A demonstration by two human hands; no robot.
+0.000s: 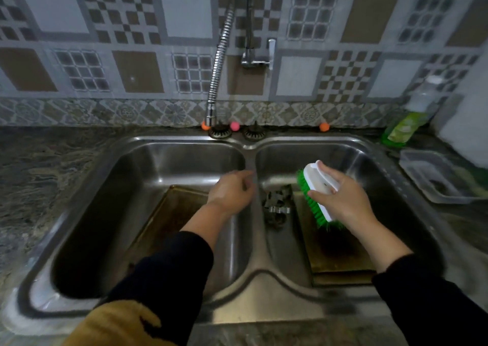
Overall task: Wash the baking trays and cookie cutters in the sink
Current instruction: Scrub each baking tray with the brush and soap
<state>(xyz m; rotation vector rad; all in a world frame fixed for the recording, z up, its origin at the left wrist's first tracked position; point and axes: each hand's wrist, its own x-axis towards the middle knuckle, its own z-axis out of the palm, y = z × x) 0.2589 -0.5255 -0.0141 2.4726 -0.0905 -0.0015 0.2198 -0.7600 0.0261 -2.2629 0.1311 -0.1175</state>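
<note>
A double steel sink (248,147) fills the view. One stained baking tray (169,213) lies in the left basin, another baking tray (335,250) in the right basin. Several metal cookie cutters (277,205) lie in the right basin beside that tray. My right hand (343,197) grips a white scrub brush with green bristles (317,195) above the right tray. My left hand (232,189) hovers over the divider between the basins, fingers loosely curled, holding nothing.
A flexible spring faucet hose (219,63) hangs over the back of the left basin. A green dish soap bottle (406,123) and a clear plastic container (435,176) stand on the counter at the right. Stone counter (39,166) lies at the left.
</note>
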